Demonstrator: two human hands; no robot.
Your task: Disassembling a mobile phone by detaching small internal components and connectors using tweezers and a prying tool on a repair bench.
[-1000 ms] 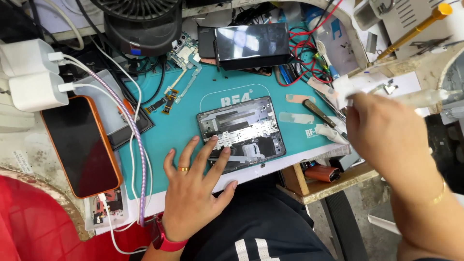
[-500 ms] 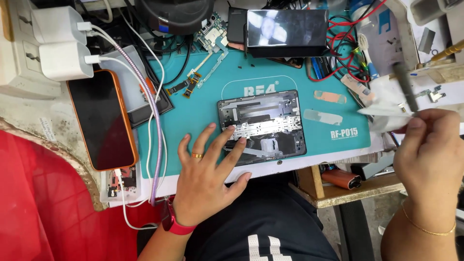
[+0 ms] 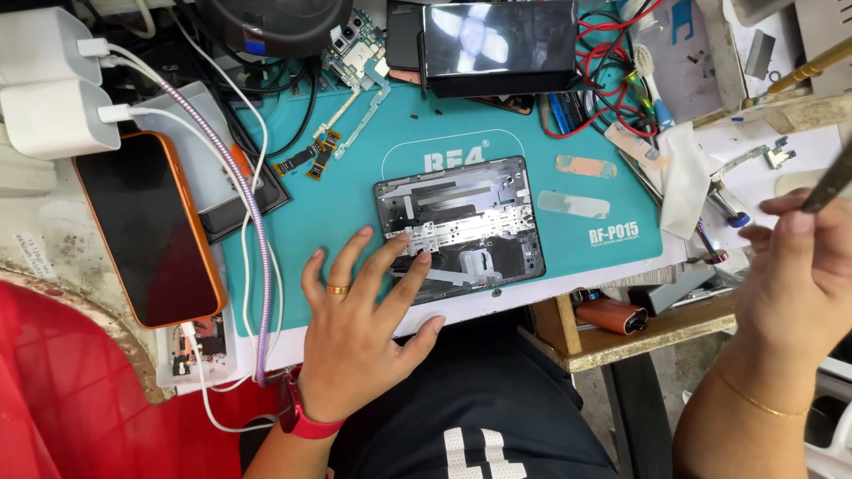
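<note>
While the left hand [image 3: 359, 333] lies flat with fingers spread, fingertips [image 3: 424, 258] pressing the opened phone chassis [image 3: 461, 226] at the middle of the teal repair mat [image 3: 346, 204], the right hand [image 3: 794, 284] hovers off the mat's right edge, pinching a thin dark tool [image 3: 830, 184].

Cluttered workbench [image 3: 53, 239], teal repair mat [image 3: 337, 200], orange-cased phone [image 3: 146, 226], white chargers [image 3: 53, 115]

Left hand [image 3: 355, 333]: gold ring, red wristband. Right hand [image 3: 794, 284]: thin gold bracelet at wrist. Torso: black shirt, white print. Arms bare.
</note>
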